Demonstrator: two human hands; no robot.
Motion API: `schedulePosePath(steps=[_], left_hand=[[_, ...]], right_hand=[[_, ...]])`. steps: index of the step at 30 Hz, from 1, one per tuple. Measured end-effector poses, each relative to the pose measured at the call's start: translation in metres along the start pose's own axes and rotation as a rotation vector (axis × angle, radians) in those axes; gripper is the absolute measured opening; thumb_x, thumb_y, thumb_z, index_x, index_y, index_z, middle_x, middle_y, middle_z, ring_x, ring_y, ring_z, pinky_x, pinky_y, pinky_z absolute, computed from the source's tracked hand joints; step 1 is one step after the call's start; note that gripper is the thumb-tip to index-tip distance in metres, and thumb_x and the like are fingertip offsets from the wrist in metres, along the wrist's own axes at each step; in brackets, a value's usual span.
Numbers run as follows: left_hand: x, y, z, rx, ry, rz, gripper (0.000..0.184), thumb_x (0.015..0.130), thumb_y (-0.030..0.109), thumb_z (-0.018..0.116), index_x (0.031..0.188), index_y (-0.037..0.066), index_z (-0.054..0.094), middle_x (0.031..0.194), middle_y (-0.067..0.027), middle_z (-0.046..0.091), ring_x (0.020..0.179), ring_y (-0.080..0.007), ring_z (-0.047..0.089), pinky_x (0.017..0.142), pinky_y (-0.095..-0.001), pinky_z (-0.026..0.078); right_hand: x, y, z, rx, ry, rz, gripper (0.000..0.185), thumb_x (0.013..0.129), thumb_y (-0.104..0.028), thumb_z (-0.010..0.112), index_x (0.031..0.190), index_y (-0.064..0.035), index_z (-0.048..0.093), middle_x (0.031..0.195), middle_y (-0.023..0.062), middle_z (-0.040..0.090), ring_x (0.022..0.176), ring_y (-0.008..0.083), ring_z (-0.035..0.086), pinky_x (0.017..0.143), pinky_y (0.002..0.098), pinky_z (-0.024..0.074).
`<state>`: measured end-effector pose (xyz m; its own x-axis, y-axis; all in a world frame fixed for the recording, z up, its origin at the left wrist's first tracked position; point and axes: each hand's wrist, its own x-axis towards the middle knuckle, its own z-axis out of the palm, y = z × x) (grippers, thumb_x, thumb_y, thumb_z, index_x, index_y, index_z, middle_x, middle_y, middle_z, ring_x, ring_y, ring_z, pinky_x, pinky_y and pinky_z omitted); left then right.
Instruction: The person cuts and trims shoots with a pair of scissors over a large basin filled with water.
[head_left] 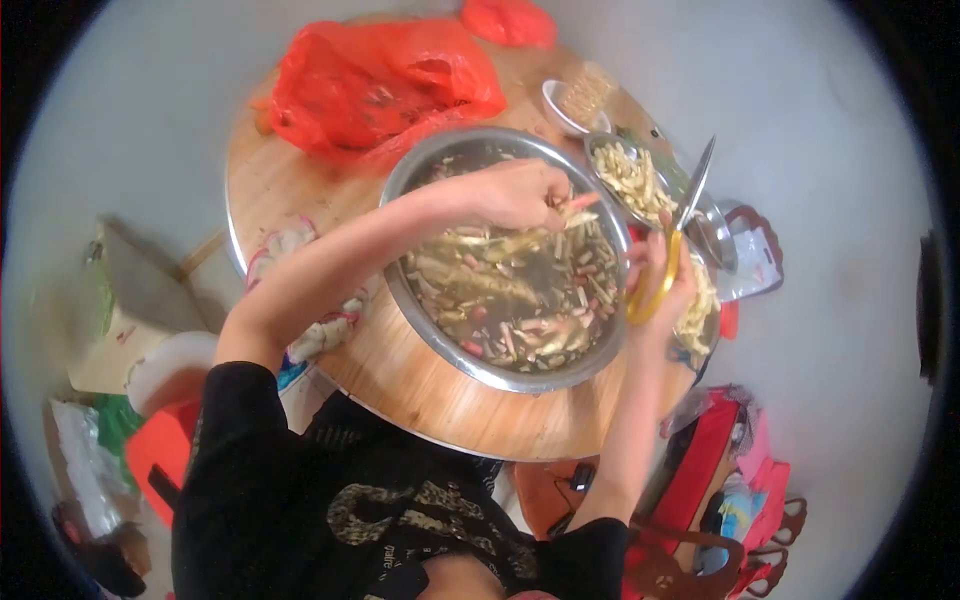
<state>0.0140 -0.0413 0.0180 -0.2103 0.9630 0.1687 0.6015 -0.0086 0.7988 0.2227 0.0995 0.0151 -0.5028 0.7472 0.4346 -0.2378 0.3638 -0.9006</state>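
Note:
A wide steel basin (420,335) of water stands on a round wooden table (450,420), with pale, pink-tinged cut stalk pieces (545,340) afloat in it. Over the basin, my left hand (520,195) is closed on a pale stalk with a pinkish end (583,203); the exact kind is unclear. My right hand (665,280), at the basin's right rim, grips scissors (690,200) by their yellow handles. Their blades point up and away from me.
A crumpled red plastic bag (385,85) lies at the far left of the table. Beyond the basin's right side are a bowl of pale strips (632,180) and a white dish (558,108). A red stool (165,450) stands by my left side.

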Motion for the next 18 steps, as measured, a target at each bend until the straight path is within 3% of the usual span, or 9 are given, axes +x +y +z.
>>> schedulePosePath(steps=[1,2,4,5,7,9,12,16,18], left_hand=[[0.0,-0.006,-0.002,-0.151,0.033,-0.03,0.036,0.085,0.023,0.072,0.109,-0.001,0.063,0.09,-0.0103,0.07,0.081,-0.0129,0.064,0.068,-0.0306,0.05],[0.0,-0.011,-0.001,-0.151,0.054,-0.031,0.036,0.085,0.023,0.072,0.109,-0.001,0.063,0.09,-0.0103,0.07,0.081,-0.0129,0.064,0.068,-0.0306,0.05],[-0.002,-0.019,0.004,-0.601,0.163,-0.055,0.039,0.086,0.018,0.072,0.118,-0.001,0.062,0.094,-0.0119,0.07,0.083,-0.0148,0.065,0.069,-0.0305,0.05],[0.0,-0.024,0.007,-0.616,0.219,-0.068,0.044,0.086,0.014,0.071,0.125,-0.002,0.059,0.096,-0.0137,0.07,0.084,-0.0161,0.066,0.069,-0.0309,0.051],[-0.002,-0.023,0.009,-0.673,0.271,-0.107,0.045,0.086,0.014,0.071,0.125,-0.002,0.058,0.096,-0.0139,0.07,0.084,-0.0163,0.066,0.07,-0.0308,0.051],[-0.004,-0.018,0.008,-0.73,0.311,-0.154,0.046,0.086,0.015,0.072,0.126,-0.003,0.058,0.097,-0.014,0.07,0.084,-0.0166,0.066,0.07,-0.0308,0.052],[-0.008,-0.011,0.006,-0.721,0.204,-0.169,0.037,0.087,0.013,0.069,0.121,-0.002,0.063,0.103,-0.0125,0.071,0.089,-0.0149,0.066,0.074,-0.0289,0.052],[-0.004,-0.022,0.014,-0.722,0.071,-0.074,0.032,0.089,0.012,0.068,0.118,-0.001,0.065,0.104,-0.0107,0.072,0.092,-0.0132,0.065,0.077,-0.0295,0.051],[-0.006,-0.021,0.019,-0.759,0.111,-0.03,0.027,0.087,0.013,0.069,0.111,-0.001,0.067,0.086,-0.0092,0.07,0.076,-0.0137,0.064,0.068,-0.0289,0.049]], right_hand=[[-0.003,-0.016,-0.001,-0.052,-0.042,0.095,0.043,0.097,-0.018,0.068,0.135,-0.001,0.058,0.077,0.0046,0.067,0.05,0.0045,0.051,0.041,0.0201,0.0338],[-0.006,-0.025,-0.003,-0.108,-0.086,0.188,0.043,0.097,-0.018,0.069,0.135,-0.0006,0.059,0.076,0.0036,0.066,0.05,0.0044,0.05,0.041,0.0206,0.0333],[-0.007,-0.023,-0.019,-0.104,-0.18,0.188,0.047,0.095,-0.017,0.07,0.137,0.0001,0.057,0.076,0.001,0.065,0.049,0.0034,0.049,0.04,0.0193,0.0316],[-0.012,-0.029,-0.026,-0.316,-0.282,0.212,0.051,0.093,-0.016,0.071,0.139,0.0001,0.056,0.081,0.0022,0.066,0.056,0.0043,0.053,0.046,0.0194,0.0383],[-0.022,-0.033,-0.04,-0.534,-0.386,0.223,0.056,0.091,-0.014,0.073,0.142,0.0001,0.055,0.086,0.0034,0.068,0.062,0.0051,0.058,0.052,0.0195,0.0449],[-0.03,-0.025,-0.053,-0.624,-0.57,-0.018,0.067,0.087,-0.017,0.08,0.145,0.0004,0.051,0.101,0.0066,0.069,0.083,0.0102,0.066,0.075,0.0258,0.0543],[-0.037,-0.024,-0.068,-0.633,-0.558,0.149,0.077,0.083,-0.025,0.085,0.145,0.0032,0.05,0.112,0.0115,0.068,0.101,0.0156,0.065,0.093,0.0322,0.0517],[-0.03,-0.042,-0.059,-0.693,-0.64,0.211,0.083,0.086,-0.041,0.081,0.146,0.0045,0.046,0.115,0.0174,0.067,0.107,0.0219,0.065,0.093,0.0341,0.0514],[-0.03,-0.042,-0.056,-0.747,-0.646,0.214,0.082,0.088,-0.044,0.078,0.145,0.0044,0.046,0.114,0.018,0.067,0.107,0.0241,0.066,0.093,0.0352,0.051]])
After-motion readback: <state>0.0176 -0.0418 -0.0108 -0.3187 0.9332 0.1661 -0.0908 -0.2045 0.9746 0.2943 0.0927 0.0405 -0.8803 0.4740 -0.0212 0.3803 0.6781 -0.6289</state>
